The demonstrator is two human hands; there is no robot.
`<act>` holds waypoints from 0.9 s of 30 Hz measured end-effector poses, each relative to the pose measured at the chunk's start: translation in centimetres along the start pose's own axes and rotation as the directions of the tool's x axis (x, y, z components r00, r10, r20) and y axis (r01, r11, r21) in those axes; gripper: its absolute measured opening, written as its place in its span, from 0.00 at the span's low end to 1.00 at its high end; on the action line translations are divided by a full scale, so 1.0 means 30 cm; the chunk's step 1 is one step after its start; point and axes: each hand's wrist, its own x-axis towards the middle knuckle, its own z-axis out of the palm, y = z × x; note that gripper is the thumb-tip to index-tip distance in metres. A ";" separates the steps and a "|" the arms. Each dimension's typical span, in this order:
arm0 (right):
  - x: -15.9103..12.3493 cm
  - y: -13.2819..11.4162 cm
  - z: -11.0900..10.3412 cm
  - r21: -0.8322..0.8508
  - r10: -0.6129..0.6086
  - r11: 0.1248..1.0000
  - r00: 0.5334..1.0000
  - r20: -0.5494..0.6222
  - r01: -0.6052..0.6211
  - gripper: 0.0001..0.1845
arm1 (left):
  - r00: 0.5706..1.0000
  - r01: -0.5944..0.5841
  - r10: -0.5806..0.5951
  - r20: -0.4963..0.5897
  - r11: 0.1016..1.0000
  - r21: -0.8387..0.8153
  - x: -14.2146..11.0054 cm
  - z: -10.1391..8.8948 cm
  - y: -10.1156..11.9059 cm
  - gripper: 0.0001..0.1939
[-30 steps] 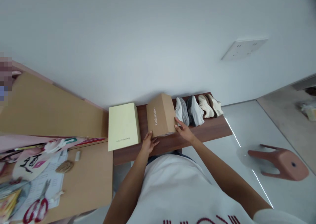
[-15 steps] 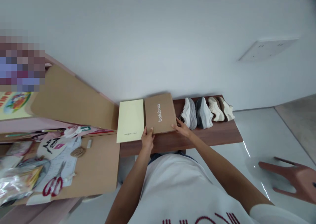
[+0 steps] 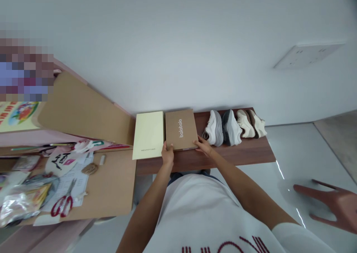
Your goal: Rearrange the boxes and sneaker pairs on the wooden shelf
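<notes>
A brown shoebox marked "balabala" lies on a dark wooden bench against the wall. My left hand grips its near left corner, thumb on top. At the near right corner, my right hand holds it the same way, fingers along the side. To the left, close beside it, is a pale yellow box marked "MEIZHIYUAN". Right of the brown box stand grey-white sneakers, then cream shoes with brown insides. The undersides of both boxes are hidden.
On the left a cluttered desk holds red-handled scissors, papers and plastic packets. A pinkish-brown stool stands on the floor at right. A socket plate is on the wall.
The brown box has settled lower and flatter onto the bench beside the yellow box, with both hands still on its near corners. The view has shifted slightly.
</notes>
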 end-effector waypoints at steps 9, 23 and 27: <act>-0.006 0.033 0.014 -0.027 0.036 0.999 0.999 -0.031 -0.037 0.33 | 0.998 -0.059 0.060 -0.003 0.984 0.166 -0.013 0.001 -0.017 0.30; -0.159 -0.049 -0.299 -0.225 -0.407 0.904 0.892 -0.195 0.363 0.35 | 0.898 -0.306 0.259 0.356 0.949 0.080 -0.247 0.230 0.177 0.33; -0.183 -0.113 -0.494 -0.284 -0.433 0.890 0.858 -0.277 0.357 0.32 | 0.876 -0.226 0.188 0.443 0.974 0.033 -0.275 0.377 0.163 0.33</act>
